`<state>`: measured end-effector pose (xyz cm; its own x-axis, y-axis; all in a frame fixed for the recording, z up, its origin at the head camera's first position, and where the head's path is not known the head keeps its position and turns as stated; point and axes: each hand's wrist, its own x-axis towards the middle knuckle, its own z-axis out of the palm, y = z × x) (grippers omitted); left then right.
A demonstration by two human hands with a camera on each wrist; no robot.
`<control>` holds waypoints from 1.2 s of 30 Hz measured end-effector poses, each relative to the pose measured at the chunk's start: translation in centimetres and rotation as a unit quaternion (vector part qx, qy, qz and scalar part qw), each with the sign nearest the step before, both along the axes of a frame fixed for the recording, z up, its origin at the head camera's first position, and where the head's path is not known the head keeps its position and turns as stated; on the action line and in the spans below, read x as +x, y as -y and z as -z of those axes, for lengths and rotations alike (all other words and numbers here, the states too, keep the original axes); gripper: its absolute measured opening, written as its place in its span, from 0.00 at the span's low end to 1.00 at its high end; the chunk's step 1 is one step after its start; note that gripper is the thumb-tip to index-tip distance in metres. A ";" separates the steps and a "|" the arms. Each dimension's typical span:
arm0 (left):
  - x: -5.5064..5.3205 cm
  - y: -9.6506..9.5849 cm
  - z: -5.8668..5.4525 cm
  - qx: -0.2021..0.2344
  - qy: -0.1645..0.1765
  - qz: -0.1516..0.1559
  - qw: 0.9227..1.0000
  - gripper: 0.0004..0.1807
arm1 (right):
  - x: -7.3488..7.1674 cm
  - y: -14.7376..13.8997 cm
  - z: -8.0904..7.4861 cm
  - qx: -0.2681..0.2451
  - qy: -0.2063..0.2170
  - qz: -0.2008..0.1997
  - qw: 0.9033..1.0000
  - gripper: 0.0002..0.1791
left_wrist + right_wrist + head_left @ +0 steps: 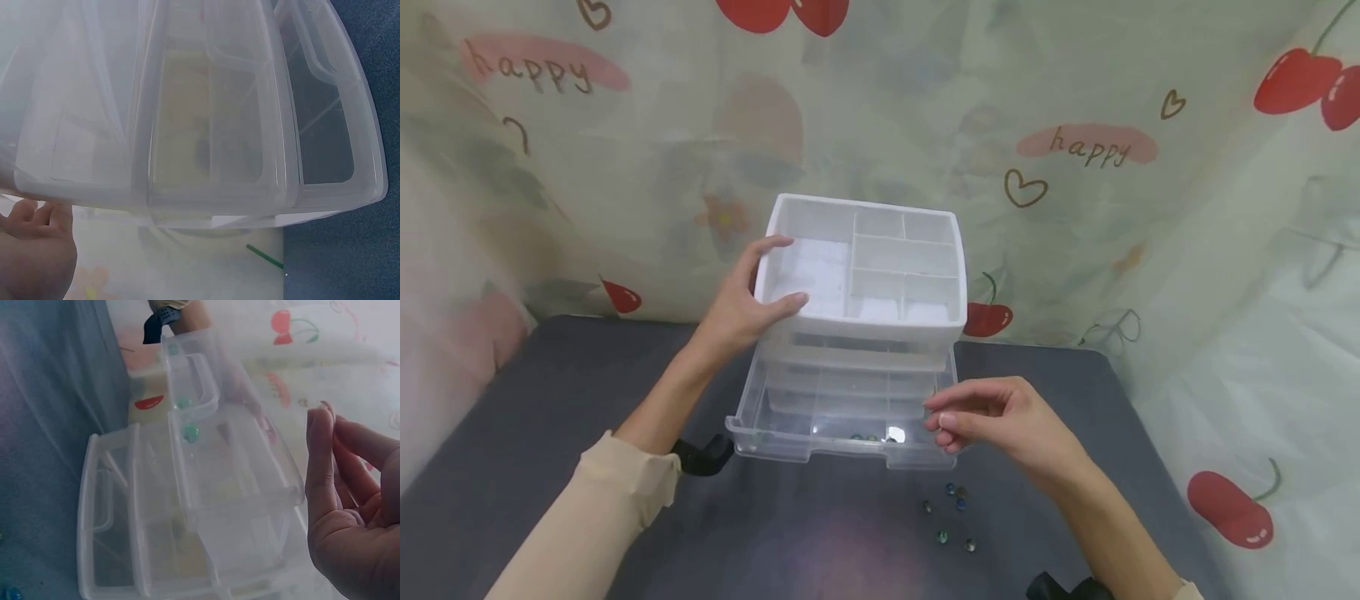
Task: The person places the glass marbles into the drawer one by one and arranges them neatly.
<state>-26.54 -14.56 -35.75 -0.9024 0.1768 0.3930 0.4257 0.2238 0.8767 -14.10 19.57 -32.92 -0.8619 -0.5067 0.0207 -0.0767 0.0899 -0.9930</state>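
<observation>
Several marbles [951,512] lie near the tabletop's [550,467] front edge; others sit in the open drawer [842,421]. Left hand [741,304] grips the organiser [865,267]; right hand [1000,421], fingertips pinched together, apparently empty, hovers at the drawer's right corner. Loading seems underway; next calls for picking another marble.

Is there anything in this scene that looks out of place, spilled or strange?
Yes. A few small glass marbles lie loose on the dark tabletop, just in front of the open drawer of the clear plastic organizer, while a few others sit inside it. They look scattered rather than stored. Nothing seems damaged.
</observation>
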 end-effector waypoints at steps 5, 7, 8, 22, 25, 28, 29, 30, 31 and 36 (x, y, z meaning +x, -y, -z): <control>0.0 0.0 0.0 0.005 0.002 0.001 1.000 0.39 | 1.0 -1.2 0.9 -0.021 -0.023 -0.012 0.999 0.12; 0.0 0.0 -0.1 0.004 0.003 -0.001 1.000 0.39 | 1.5 -1.8 1.5 -0.033 -0.027 -0.015 0.999 0.11; 0.1 0.0 -0.1 0.003 0.003 -0.003 1.000 0.39 | 1.8 -2.0 1.7 -0.037 -0.028 -0.016 0.999 0.11; 0.3 -0.2 -0.3 0.002 0.009 -0.001 1.000 0.40 | 4.2 -4.8 5.7 -0.004 -0.035 0.069 0.997 0.06; 0.2 -0.1 -0.3 0.002 0.009 -0.001 1.000 0.40 | 4.4 -5.2 7.1 0.008 -0.036 0.072 0.997 0.07; 0.1 0.0 -0.3 -0.003 0.008 -0.002 1.000 0.39 | 4.8 -5.5 8.7 0.009 -0.024 0.075 0.997 0.07; 0.1 0.0 -0.2 -0.006 0.008 -0.002 1.000 0.39 | 4.9 -5.6 9.2 0.009 -0.017 0.075 0.997 0.08; 0.1 0.0 -0.2 -0.007 0.008 -0.003 1.000 0.39 | 5.1 -5.8 9.7 0.009 -0.010 0.075 0.997 0.09; 0.1 0.0 -0.2 -0.008 0.008 -0.003 1.000 0.39 | 5.2 -5.9 10.2 0.012 -0.004 0.077 0.997 0.10; 0.0 0.0 -0.1 -0.017 0.006 -0.002 1.000 0.39 | 6.0 -6.3 12.6 0.037 0.020 0.096 0.995 0.15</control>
<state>-26.52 -14.55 -35.66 -0.9082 0.1856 0.3751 0.4133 0.2560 0.8739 -8.11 25.85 -45.53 -0.9424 -0.3315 -0.0457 -0.0125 0.1714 -0.9851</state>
